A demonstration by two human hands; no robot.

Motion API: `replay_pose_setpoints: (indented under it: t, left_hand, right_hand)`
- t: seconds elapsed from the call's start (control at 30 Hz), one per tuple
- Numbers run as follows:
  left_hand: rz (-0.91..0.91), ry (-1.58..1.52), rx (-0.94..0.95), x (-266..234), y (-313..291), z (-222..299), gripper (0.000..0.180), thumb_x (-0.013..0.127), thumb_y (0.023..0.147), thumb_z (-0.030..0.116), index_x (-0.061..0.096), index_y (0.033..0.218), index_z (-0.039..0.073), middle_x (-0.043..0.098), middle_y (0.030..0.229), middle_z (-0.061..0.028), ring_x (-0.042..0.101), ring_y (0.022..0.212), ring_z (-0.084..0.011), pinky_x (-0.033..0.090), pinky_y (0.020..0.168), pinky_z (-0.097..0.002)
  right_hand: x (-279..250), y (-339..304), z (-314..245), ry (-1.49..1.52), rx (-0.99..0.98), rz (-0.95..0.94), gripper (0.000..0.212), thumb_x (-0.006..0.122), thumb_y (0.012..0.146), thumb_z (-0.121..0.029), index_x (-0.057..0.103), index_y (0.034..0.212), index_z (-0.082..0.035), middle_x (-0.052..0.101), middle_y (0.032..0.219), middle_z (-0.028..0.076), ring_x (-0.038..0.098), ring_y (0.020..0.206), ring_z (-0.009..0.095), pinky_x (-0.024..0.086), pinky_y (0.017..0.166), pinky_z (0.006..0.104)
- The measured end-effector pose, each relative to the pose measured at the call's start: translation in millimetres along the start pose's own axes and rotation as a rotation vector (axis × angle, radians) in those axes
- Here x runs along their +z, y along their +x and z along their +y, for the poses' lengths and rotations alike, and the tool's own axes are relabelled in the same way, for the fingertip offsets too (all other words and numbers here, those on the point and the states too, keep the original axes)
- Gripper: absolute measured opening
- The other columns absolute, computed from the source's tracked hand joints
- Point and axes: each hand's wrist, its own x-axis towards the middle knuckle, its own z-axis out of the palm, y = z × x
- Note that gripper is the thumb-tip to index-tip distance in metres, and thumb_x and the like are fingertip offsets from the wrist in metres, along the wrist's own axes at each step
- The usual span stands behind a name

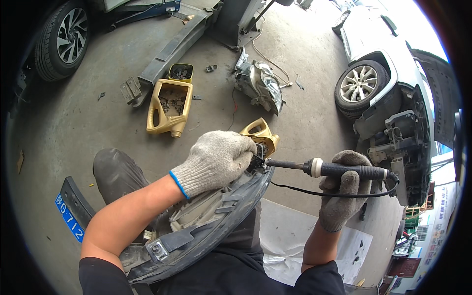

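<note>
My right hand (346,189), in a grey knit glove, is closed round the black handle of a soldering iron (339,170). The iron's metal shaft points left, its tip at a small black plastic piece (256,160) on the end of a long, curved dark car part (216,221). That part lies across my lap, and its kind is not certain. My left hand (216,152), in a pale knit glove with a blue cuff edge, pinches the small black piece. The fingers partly hide it and the iron's contact point.
Beyond my hands stand cut-open gold jugs (153,110) holding small dark bits. A loose headlight (260,86) lies farther back. A white car (388,64) with its front stripped stands right, and a car wheel (69,39) left. White sheeting (290,231) covers floor near my right arm.
</note>
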Motion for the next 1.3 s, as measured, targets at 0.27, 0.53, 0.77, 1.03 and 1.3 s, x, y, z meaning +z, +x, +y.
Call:
replay_pose_setpoints:
  t: [0.27,0.53,0.77,1.03,1.3]
  left_hand:
    - [-0.001,0.008,-0.003,0.8,0.3,-1.3,0.018,0.065,0.088,0.015,0.074,0.100,0.005,0.073,0.087,-0.0147,0.071,0.081,-0.0309,0.056,0.075,-0.0403]
    - [0.021,0.012,0.050,1.3,0.2,-3.3,0.018,0.066,0.088,0.015,0.074,0.100,0.005,0.073,0.090,-0.0147,0.071,0.085,-0.0315,0.056,0.077,-0.0405]
    - [0.007,-0.006,0.029,0.7,0.2,-1.9,0.018,0.066,0.087,0.015,0.074,0.100,0.005,0.073,0.091,-0.0149,0.071,0.086,-0.0319,0.056,0.078,-0.0408]
    - [0.004,-0.003,0.049,-0.7,-0.5,-0.9,0.020,0.066,0.086,0.015,0.074,0.101,0.005,0.073,0.091,-0.0152,0.070,0.086,-0.0321,0.056,0.079,-0.0409]
    - [0.000,-0.001,0.037,-1.4,0.1,-0.7,0.019,0.065,0.086,0.014,0.073,0.101,0.005,0.072,0.090,-0.0151,0.070,0.085,-0.0320,0.055,0.077,-0.0416]
  right_hand:
    - [-0.8,0.1,1.3,-0.001,-0.011,-0.003,0.051,0.077,0.090,-0.034,0.058,0.120,0.004,0.067,0.098,0.015,0.062,0.056,0.012,0.049,0.048,0.0202]
    - [-1.8,0.6,1.2,-0.018,-0.007,0.003,0.054,0.076,0.091,-0.036,0.057,0.121,0.004,0.067,0.099,0.016,0.062,0.057,0.012,0.050,0.049,0.0198]
    - [-2.2,0.1,1.3,-0.012,-0.005,0.020,0.055,0.077,0.090,-0.036,0.057,0.121,0.004,0.068,0.099,0.015,0.063,0.057,0.012,0.050,0.048,0.0198]
    - [-3.1,-1.4,2.7,0.005,0.001,0.026,0.051,0.076,0.091,-0.033,0.058,0.121,0.004,0.068,0.099,0.015,0.064,0.058,0.012,0.051,0.048,0.0195]
    - [-2.6,-3.5,4.1,0.005,0.008,0.029,0.050,0.075,0.092,-0.033,0.058,0.120,0.004,0.068,0.099,0.015,0.063,0.057,0.012,0.050,0.048,0.0199]
